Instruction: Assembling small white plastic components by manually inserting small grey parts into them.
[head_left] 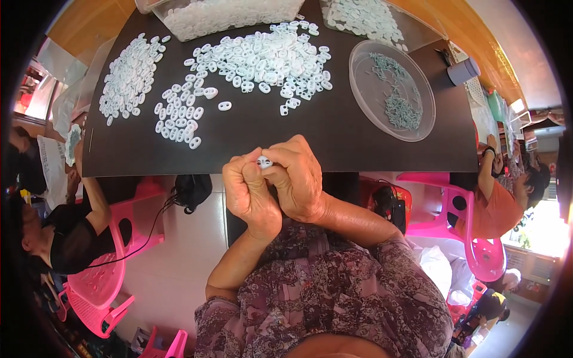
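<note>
Nearest the camera, the left hand (249,192) and right hand (298,178) press together, fingers (276,160) pinching one small white plastic piece (264,161) just off the near edge of the dark bench (310,134). Beyond lie two loose heaps of white oval rings (250,65) and one round clear dish (391,89) of thin grey-green bits.

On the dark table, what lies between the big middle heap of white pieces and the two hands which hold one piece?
In the head view, only bare dark table lies between the big heap and the left hand and right hand pinching a white piece.
</note>
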